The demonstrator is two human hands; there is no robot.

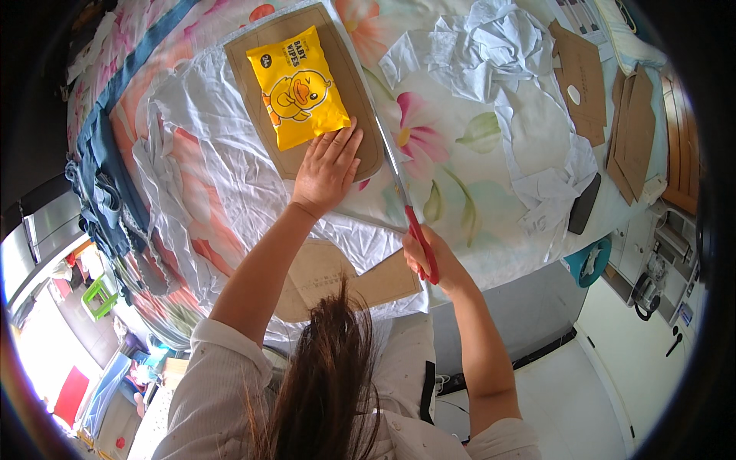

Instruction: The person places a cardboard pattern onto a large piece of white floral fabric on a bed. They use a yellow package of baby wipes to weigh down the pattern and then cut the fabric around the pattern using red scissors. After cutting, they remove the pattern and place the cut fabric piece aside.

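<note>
My left hand point(326, 167) lies flat on a brown cardboard pattern piece point(345, 80), fingertips at the lower edge of a yellow baby wipes packet point(299, 92). The packet rests on the cardboard, which lies on white fabric point(224, 126). In my right hand point(440, 259) are large red-handled scissors point(425, 250). Their long blades run along the right edge of the cardboard and fabric; how far apart the blades are is unclear. Nearer to me, another cardboard pattern piece point(385, 282) lies on the fabric, partly behind my left arm and hair.
A flowered sheet point(448, 172) covers the work surface. Crumpled white fabric point(506, 46) and more cardboard pieces point(632, 132) lie to the right, near a dark flat object point(584, 204). Blue fabric point(109, 172) hangs along the left side. A teal bin point(595, 267) stands beyond the right edge.
</note>
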